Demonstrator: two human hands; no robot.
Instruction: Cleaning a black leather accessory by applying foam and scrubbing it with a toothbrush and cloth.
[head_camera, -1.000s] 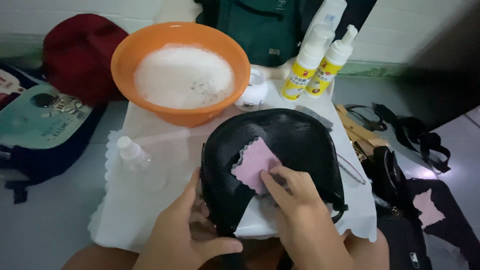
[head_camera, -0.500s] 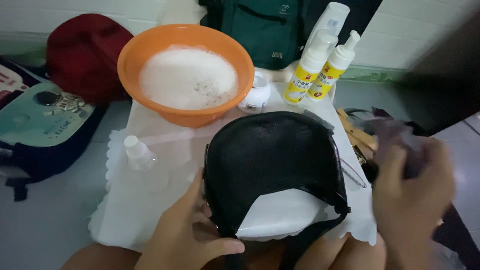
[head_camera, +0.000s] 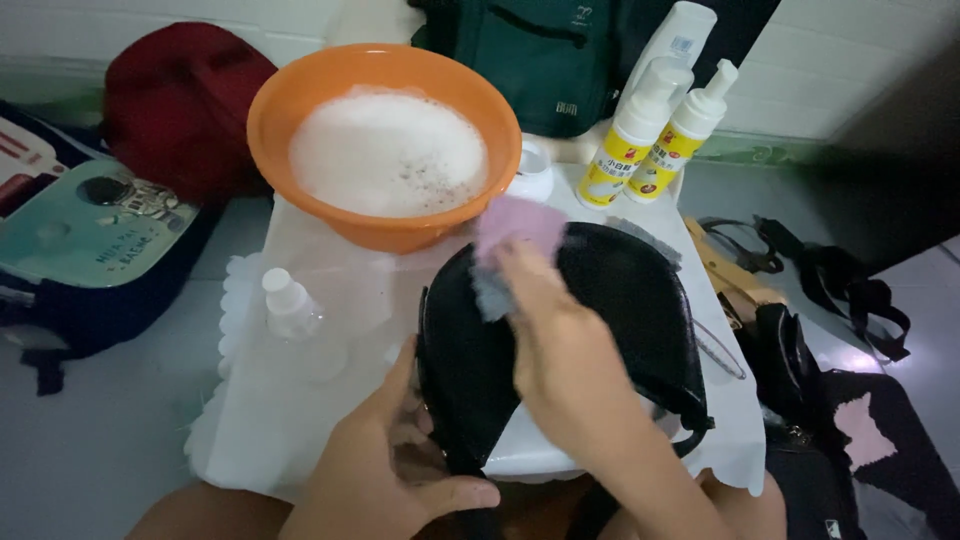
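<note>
A black leather bag (head_camera: 630, 310) lies on a small white table (head_camera: 300, 420) in front of me. My right hand (head_camera: 560, 340) presses a pink cloth (head_camera: 515, 230) onto the bag's upper left part. My left hand (head_camera: 390, 470) holds the bag's near left edge steady. An orange basin (head_camera: 290, 100) full of white foam stands just beyond the bag.
Three white pump bottles (head_camera: 655, 130) stand at the table's back right. A small clear bottle (head_camera: 290, 305) sits at the left, a small white jar (head_camera: 530, 175) beside the basin. A red bag (head_camera: 180, 100), a teal backpack (head_camera: 90, 240), a dark green bag (head_camera: 550, 60) and black straps (head_camera: 840, 290) surround the table.
My right hand swung out to the right with the cloth, then came back and now presses it on the bag's upper left. My left hand kept its hold.
</note>
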